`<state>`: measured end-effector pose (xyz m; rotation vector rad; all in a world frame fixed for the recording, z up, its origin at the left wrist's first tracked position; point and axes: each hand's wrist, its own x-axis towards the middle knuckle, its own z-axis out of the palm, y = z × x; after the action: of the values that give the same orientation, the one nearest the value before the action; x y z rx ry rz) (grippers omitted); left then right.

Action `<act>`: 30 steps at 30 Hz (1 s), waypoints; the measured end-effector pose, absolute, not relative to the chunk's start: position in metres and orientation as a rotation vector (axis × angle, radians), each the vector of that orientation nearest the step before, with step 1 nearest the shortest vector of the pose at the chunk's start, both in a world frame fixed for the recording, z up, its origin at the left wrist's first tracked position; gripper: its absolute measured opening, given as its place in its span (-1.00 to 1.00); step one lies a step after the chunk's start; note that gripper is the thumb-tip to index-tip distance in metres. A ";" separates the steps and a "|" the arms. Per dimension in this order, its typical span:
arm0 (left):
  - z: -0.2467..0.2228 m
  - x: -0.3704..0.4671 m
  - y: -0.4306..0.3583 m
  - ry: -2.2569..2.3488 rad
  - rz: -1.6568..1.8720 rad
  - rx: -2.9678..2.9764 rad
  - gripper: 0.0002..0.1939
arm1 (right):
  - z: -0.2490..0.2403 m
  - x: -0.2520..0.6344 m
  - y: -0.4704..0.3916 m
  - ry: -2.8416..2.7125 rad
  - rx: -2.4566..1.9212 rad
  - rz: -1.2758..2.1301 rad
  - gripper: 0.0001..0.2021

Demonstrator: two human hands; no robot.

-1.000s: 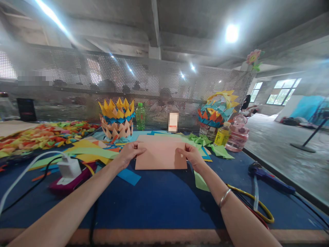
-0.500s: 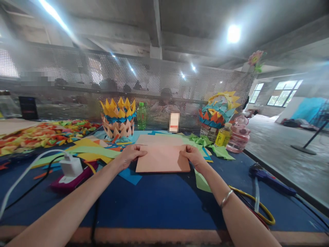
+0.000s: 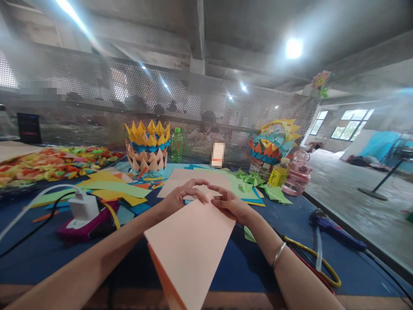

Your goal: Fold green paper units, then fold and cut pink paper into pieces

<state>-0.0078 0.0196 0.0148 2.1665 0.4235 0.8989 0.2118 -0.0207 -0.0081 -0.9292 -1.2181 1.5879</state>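
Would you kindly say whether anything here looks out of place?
The peach paper looks undamaged, but the glue gun lies near the right edge of the blue table, where it might get knocked off.

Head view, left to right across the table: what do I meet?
Boxy white plastic charger → nearest four-cornered peach paper sheet → rounded translucent pink bottle → long purple plastic glue gun.
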 end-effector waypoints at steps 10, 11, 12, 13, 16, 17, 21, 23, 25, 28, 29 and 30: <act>0.011 -0.022 0.027 1.220 1.387 2.665 -0.78 | -0.001 0.234 -0.002 -1.071 -1.069 0.833 -0.49; 0.011 -0.023 0.029 1.237 1.362 2.748 -0.78 | 0.001 0.235 -0.004 -1.107 -1.088 0.714 -0.47; 0.010 -0.024 0.029 1.249 1.327 2.828 -0.77 | 0.003 0.235 -0.008 -1.161 -1.111 0.568 -0.47; 0.009 -0.024 0.029 1.262 1.284 2.906 -0.76 | 0.004 0.235 -0.011 -1.239 -1.134 0.410 -0.48; 0.005 -0.021 0.026 1.298 1.105 3.118 -0.76 | 0.003 0.230 -0.019 -1.559 -1.177 0.025 -0.43; 0.003 -0.019 0.025 1.299 1.043 3.165 -0.77 | 0.002 0.228 -0.020 -1.673 -1.186 -0.057 -0.41; -0.006 -0.012 0.024 1.264 0.888 3.227 -0.79 | -0.005 0.221 -0.020 -2.012 -1.240 -0.214 -0.54; -0.011 -0.011 0.025 1.226 0.850 3.189 -0.79 | -0.010 0.220 -0.018 -2.107 -1.255 -0.255 -0.67; -0.015 -0.012 0.026 1.204 0.830 3.118 -0.79 | -0.015 0.220 -0.015 -2.163 -1.263 -0.280 -0.79; -0.019 -0.014 0.027 1.206 0.777 3.007 -0.79 | -0.020 0.221 -0.011 -2.217 -1.285 -0.263 -0.82; -0.020 -0.014 0.027 1.213 0.756 2.973 -0.79 | -0.021 0.222 -0.010 -2.224 -1.289 -0.249 -0.82; -0.021 -0.014 0.027 1.217 0.740 2.940 -0.79 | -0.021 0.222 -0.010 -2.225 -1.292 -0.236 -0.81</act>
<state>-0.0143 0.0268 -0.0206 2.9403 1.2170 0.7399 0.2223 -0.0097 -0.0213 -1.2924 -2.2248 -0.2364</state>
